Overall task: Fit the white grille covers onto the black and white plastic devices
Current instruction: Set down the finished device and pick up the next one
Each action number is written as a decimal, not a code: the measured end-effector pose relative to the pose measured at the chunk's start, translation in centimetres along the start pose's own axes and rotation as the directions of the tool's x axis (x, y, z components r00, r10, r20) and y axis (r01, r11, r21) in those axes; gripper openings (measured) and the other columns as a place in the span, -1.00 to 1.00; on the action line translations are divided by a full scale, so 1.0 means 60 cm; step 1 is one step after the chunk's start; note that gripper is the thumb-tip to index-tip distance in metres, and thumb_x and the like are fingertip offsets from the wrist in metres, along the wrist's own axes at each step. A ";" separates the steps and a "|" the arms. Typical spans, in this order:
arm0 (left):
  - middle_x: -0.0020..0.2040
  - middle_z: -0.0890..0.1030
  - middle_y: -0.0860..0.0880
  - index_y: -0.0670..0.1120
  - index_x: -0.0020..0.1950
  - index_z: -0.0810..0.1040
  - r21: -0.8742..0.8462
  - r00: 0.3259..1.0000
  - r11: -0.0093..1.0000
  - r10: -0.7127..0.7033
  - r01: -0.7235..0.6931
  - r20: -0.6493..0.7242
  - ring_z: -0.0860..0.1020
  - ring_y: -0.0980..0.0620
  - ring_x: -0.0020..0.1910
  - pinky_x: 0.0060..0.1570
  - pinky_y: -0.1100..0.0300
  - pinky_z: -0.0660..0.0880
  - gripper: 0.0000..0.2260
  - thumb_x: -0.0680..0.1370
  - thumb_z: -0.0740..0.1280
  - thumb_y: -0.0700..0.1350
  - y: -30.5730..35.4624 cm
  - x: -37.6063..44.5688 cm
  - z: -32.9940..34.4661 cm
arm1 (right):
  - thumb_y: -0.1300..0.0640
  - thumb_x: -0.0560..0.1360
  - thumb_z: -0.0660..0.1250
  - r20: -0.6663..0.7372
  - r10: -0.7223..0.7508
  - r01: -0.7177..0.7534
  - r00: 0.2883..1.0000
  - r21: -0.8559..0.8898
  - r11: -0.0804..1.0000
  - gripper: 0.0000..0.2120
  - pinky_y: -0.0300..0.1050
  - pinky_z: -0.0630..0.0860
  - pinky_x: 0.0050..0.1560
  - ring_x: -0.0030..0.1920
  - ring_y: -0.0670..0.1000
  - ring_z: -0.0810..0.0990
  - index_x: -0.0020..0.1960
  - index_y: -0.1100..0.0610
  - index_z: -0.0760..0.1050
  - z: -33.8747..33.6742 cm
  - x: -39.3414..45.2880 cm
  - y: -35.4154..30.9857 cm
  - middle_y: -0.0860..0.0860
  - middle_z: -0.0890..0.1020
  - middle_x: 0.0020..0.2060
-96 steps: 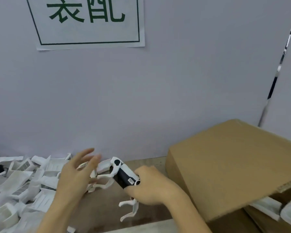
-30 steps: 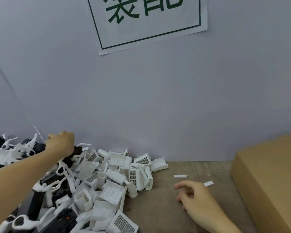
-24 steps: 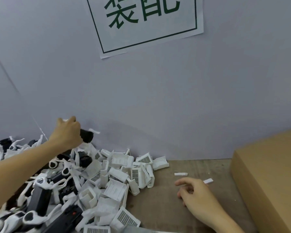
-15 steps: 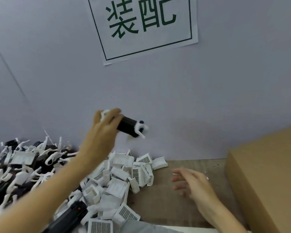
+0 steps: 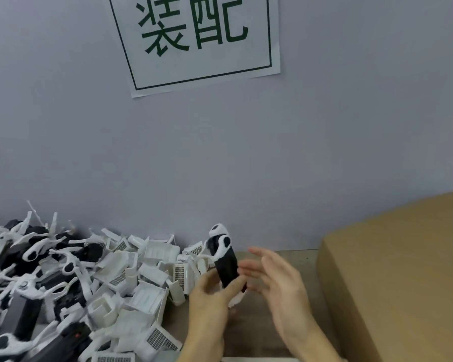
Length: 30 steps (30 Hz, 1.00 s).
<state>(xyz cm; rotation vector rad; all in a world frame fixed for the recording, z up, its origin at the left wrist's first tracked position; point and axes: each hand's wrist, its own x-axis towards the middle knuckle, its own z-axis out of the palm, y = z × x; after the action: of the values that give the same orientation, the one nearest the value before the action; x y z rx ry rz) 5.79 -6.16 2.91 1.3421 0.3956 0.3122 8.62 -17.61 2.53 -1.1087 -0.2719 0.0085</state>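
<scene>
Left hand [image 5: 209, 296] has its fingers wrapped round the bottom of one device [image 5: 224, 259], holding it upright just right of the pile of covers [image 5: 141, 278], probably so the top end sits free for a cover to go on. Right hand [image 5: 277, 280] is right next to it, fingers spread and holding nothing, looks ready to take or steady it. No cover on it yet. More devices [image 5: 37, 257] lie left of the pile, box [image 5: 403, 270] off to the right on the desk [image 5: 251, 333].
</scene>
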 end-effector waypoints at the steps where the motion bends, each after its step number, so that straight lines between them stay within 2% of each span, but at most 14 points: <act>1: 0.01 0.72 -0.04 -0.07 0.12 0.64 -0.088 0.994 0.991 -0.099 0.102 0.038 0.66 -0.01 -0.10 -0.14 0.11 0.55 -0.73 0.45 0.53 -0.12 0.000 0.002 -0.005 | 0.21 0.60 0.28 -0.046 -0.020 0.014 0.999 -0.128 0.992 -0.80 -0.24 0.55 -0.10 -0.01 -0.01 0.66 0.10 0.05 0.64 0.000 -0.001 0.004 0.05 0.72 -0.06; 2: 0.01 0.72 -0.08 -0.08 0.14 0.63 -0.159 0.984 0.974 -0.150 0.164 0.095 0.66 -0.09 -0.12 -0.12 0.08 0.56 -0.73 0.47 0.50 -0.07 0.001 0.004 -0.009 | 0.19 0.59 0.32 -0.056 -0.028 0.015 0.998 -0.220 0.975 -0.81 -0.26 0.53 -0.06 0.02 -0.08 0.65 0.10 -0.02 0.63 0.000 -0.001 0.010 -0.03 0.70 -0.04; 4: 0.06 0.71 -0.17 -0.09 0.15 0.63 -0.232 0.963 0.950 -0.157 0.208 0.217 0.69 -0.19 -0.07 -0.01 -0.04 0.58 -0.68 0.46 0.47 0.01 0.005 0.004 -0.011 | 0.04 0.52 0.41 0.051 0.028 -0.014 0.998 -0.262 0.965 -0.77 -0.31 0.53 0.00 0.05 -0.20 0.64 0.17 -0.11 0.59 0.007 -0.009 0.012 -0.13 0.69 0.01; 5: 0.07 0.70 -0.20 -0.07 0.14 0.66 -0.227 0.956 0.954 -0.137 0.198 0.258 0.69 -0.21 -0.04 -0.02 -0.06 0.59 -0.66 0.42 0.47 0.04 0.009 0.002 -0.011 | -0.02 0.48 0.43 0.124 0.044 -0.008 0.991 -0.274 0.962 -0.72 -0.36 0.53 -0.01 0.05 -0.24 0.64 0.18 -0.13 0.57 0.010 -0.013 0.012 -0.18 0.70 0.02; 7: 0.05 0.71 -0.16 0.04 0.07 0.71 -0.158 0.957 0.978 -0.088 0.136 0.277 0.69 -0.21 -0.07 -0.16 -0.01 0.60 -0.70 0.37 0.47 0.08 0.017 -0.002 -0.012 | 0.02 0.49 0.46 0.162 -0.007 0.063 0.987 -0.346 0.936 -0.74 -0.42 0.52 -0.02 0.07 -0.25 0.64 0.17 -0.15 0.58 0.015 -0.014 0.014 -0.25 0.70 0.02; 9: -0.01 0.74 -0.04 0.17 0.01 0.71 -0.027 0.966 0.997 -0.069 0.078 0.249 0.70 -0.10 -0.17 -0.27 0.08 0.56 -0.82 0.44 0.43 0.11 0.022 -0.001 -0.020 | 0.10 0.51 0.48 0.132 -0.055 0.103 0.990 -0.385 0.917 -0.75 -0.35 0.55 -0.02 0.06 -0.19 0.65 0.13 -0.16 0.60 0.016 -0.012 0.018 -0.22 0.70 0.00; 10: -0.03 0.74 0.04 0.21 -0.02 0.72 0.061 0.972 0.998 -0.042 0.029 0.232 0.71 0.00 -0.16 -0.25 0.14 0.55 -0.86 0.49 0.39 0.12 0.024 0.001 -0.026 | 0.11 0.49 0.50 0.108 -0.064 0.102 0.992 -0.395 0.913 -0.74 -0.33 0.55 -0.02 0.05 -0.17 0.66 0.10 -0.17 0.61 0.014 -0.012 0.021 -0.20 0.71 -0.02; 11: -0.06 0.74 0.11 0.18 -0.03 0.73 0.133 0.977 0.991 0.002 -0.031 0.213 0.70 0.13 -0.14 -0.21 0.24 0.53 -0.85 0.52 0.37 0.13 0.025 0.005 -0.032 | 0.10 0.46 0.53 0.087 -0.066 0.096 0.994 -0.415 0.904 -0.72 -0.31 0.55 -0.01 0.04 -0.15 0.66 0.09 -0.18 0.61 0.012 -0.011 0.025 -0.19 0.71 -0.02; 13: -0.15 0.72 0.17 0.08 -0.06 0.72 0.169 0.988 0.983 0.044 -0.069 0.148 0.66 0.28 -0.18 -0.28 0.40 0.47 -0.79 0.53 0.35 0.14 0.025 0.013 -0.040 | 0.05 0.37 0.55 0.066 -0.061 0.086 0.996 -0.487 0.869 -0.64 -0.24 0.57 0.04 0.07 -0.12 0.64 0.10 -0.22 0.58 0.008 -0.012 0.033 -0.16 0.68 0.01; 15: -0.18 0.74 0.10 0.03 -0.09 0.70 0.081 0.990 0.997 -0.006 -0.006 0.138 0.68 0.22 -0.20 -0.33 0.35 0.48 -0.77 0.50 0.37 0.14 0.027 0.012 -0.039 | 0.02 0.28 0.53 0.092 -0.077 0.116 0.993 -0.558 0.822 -0.53 -0.22 0.58 0.07 0.08 -0.13 0.63 0.11 -0.32 0.51 0.011 -0.014 0.040 -0.21 0.64 0.03; 19: -0.06 0.74 -0.12 -0.05 -0.02 0.73 -0.124 0.987 0.989 -0.068 0.086 0.147 0.72 0.01 -0.14 -0.30 0.18 0.46 -0.62 0.35 0.40 0.19 0.023 0.017 -0.037 | 0.03 0.22 0.54 0.129 -0.176 0.217 0.976 -0.669 0.711 -0.41 -0.44 0.48 -0.02 0.14 -0.24 0.53 0.12 -0.38 0.40 0.024 -0.017 0.046 -0.37 0.53 0.08; 23: -0.04 0.74 -0.12 -0.07 0.08 0.68 -0.219 0.993 0.975 -0.019 0.046 0.120 0.72 0.01 -0.08 -0.32 0.29 0.54 -0.65 0.39 0.41 0.09 0.022 0.019 -0.031 | -0.07 0.29 0.51 0.158 -0.177 0.234 0.971 -0.754 0.613 -0.47 -0.45 0.40 0.00 0.17 -0.35 0.42 0.14 -0.34 0.32 0.026 -0.019 0.054 -0.33 0.53 0.04; 27: 0.02 0.73 -0.11 -0.08 0.11 0.69 -0.201 0.988 0.979 0.010 0.021 0.152 0.70 -0.01 0.03 0.01 0.12 0.55 -0.77 0.56 0.36 0.00 0.011 0.021 -0.026 | -0.17 0.29 0.45 0.147 -0.111 0.184 0.983 -0.743 0.644 -0.44 -0.49 0.42 0.03 0.13 -0.37 0.48 0.21 -0.35 0.28 0.030 -0.017 0.052 -0.29 0.56 0.07; 30: 0.03 0.73 -0.08 -0.06 0.16 0.66 -0.161 0.973 0.986 0.067 -0.031 0.220 0.69 0.03 0.06 0.02 0.19 0.58 -0.79 0.56 0.37 -0.06 0.006 0.018 -0.013 | -0.16 0.28 0.45 0.099 -0.107 0.145 0.989 -0.738 0.659 -0.54 -0.46 0.49 -0.06 0.04 -0.34 0.58 0.12 -0.40 0.41 0.027 -0.017 0.042 -0.30 0.65 -0.04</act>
<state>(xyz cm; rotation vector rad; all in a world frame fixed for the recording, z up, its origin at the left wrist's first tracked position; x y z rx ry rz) 6.39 -4.91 3.04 1.2182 0.1450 0.2241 7.62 -15.18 0.74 -1.9201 -0.4141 -0.2240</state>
